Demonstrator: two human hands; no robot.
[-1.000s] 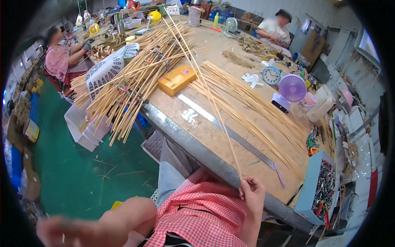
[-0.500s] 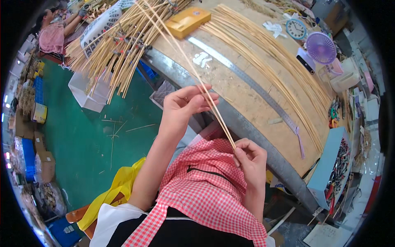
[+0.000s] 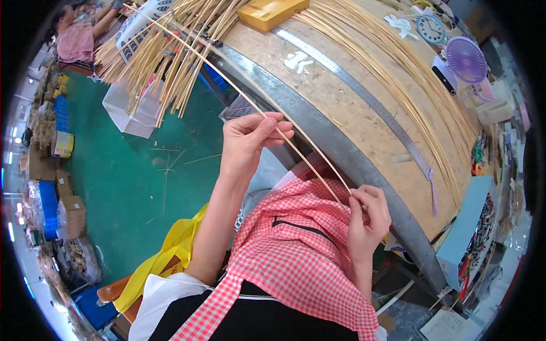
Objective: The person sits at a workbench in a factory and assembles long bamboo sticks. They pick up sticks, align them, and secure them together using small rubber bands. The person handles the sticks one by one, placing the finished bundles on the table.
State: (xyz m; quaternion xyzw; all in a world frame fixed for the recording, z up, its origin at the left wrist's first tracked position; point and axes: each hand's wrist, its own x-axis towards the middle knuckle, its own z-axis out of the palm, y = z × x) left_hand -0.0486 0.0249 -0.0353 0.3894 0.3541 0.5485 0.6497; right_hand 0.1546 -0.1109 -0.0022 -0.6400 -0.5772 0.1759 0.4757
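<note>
Over my lap are two long, thin pale wooden sticks, slanting from upper left to lower right. My left hand (image 3: 253, 136) pinches one stick (image 3: 308, 164) between thumb and fingers near its lower part; that stick's lower end hangs free above the checked apron. My right hand (image 3: 368, 216) is closed on the lower end of the other stick (image 3: 320, 152), by the table's edge. The sticks are apart at their lower ends. A red-and-white checked apron (image 3: 296, 250) lies beneath both hands.
The worktable (image 3: 364, 150) carries a steel ruler (image 3: 369, 99), rows of sticks (image 3: 398, 79), a yellow box (image 3: 270, 14), a clock (image 3: 430, 28) and a purple fan (image 3: 466, 59). Clamped stick bundles (image 3: 165, 68) jut over its left edge. A blue-grey box (image 3: 463, 227) stands right. Another person (image 3: 77, 40) sits far left.
The two sticks, close together before, have spread apart at their lower ends. My right hand has moved right with one stick, while my left hand keeps the other. The view has shifted slightly.
</note>
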